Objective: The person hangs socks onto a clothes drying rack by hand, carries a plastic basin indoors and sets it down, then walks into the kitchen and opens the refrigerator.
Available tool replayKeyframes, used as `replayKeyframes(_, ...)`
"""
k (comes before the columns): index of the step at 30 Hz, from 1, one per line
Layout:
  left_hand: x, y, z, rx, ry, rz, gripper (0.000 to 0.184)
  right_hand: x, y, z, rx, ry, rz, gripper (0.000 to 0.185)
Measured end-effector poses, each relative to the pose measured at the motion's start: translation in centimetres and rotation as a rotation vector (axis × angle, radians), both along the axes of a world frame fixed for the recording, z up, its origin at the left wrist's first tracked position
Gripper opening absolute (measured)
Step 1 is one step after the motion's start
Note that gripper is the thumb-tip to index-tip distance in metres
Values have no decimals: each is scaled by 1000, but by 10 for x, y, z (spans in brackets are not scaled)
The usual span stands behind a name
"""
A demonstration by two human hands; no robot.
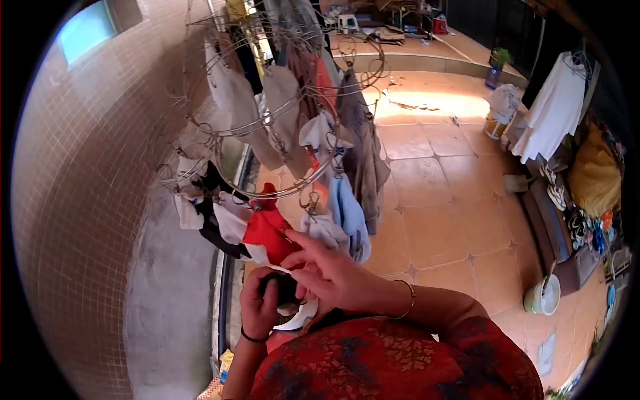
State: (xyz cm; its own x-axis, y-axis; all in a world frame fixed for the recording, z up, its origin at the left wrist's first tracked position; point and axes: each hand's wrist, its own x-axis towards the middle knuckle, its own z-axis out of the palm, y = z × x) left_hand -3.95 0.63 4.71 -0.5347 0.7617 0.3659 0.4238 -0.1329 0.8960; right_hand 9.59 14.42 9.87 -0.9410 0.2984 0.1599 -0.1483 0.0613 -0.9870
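Note:
In the head view, my left hand [259, 305] is closed around a dark bundle of cloth [287, 288], low in front of my body. Just to its right is my right hand [333, 277], with fingers stretched out toward a red piece of cloth [268, 230]. Whether the fingertips touch that cloth is hard to tell. The red cloth hangs from a round metal drying rack [287, 193] with clips. Beside it hang a white cloth [232, 217] and a pale grey sock-like piece [325, 229]. A light blue cloth [348, 213] hangs further right.
A tiled wall [73, 220] and a grey concrete strip [170, 293] run along the left. Orange floor tiles [437, 233] stretch to the right. A white bucket [543, 295], a white garment [550, 110] on a hanger and a yellow sack [595, 172] line the right side.

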Motion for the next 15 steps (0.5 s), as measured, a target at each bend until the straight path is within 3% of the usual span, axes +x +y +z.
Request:
replayKeyframes(1,-9,-2,-1,5,49,-57,13,-5,0,0,22,4,54,56)
replayKeyframes(2,-11,-2,7,9,139,-65,13,-9,-1,-2,-17,63,-69,53)
replayKeyframes(3,-13,-2,11,12,96,-110,13,-12,-2,-6,-67,118,-203,51)
replayKeyframes(4,-15,-2,13,11,50,-162,13,-17,-2,-12,-63,109,-184,51)
replayKeyframes(6,-16,0,31,35,12,-342,15,-24,0,-24,183,238,-369,50)
replayKeyframes(9,-17,7,41,46,28,-638,19,-33,9,-30,332,209,-502,47)
replayKeyframes(10,-16,11,48,28,142,-673,19,-38,12,-32,401,214,-579,47)
replayKeyframes(13,-8,29,46,21,247,-696,20,-51,20,-27,332,216,-617,46)
replayKeyframes(15,-11,45,26,-165,110,-750,22,-60,31,-20,286,214,-543,43)
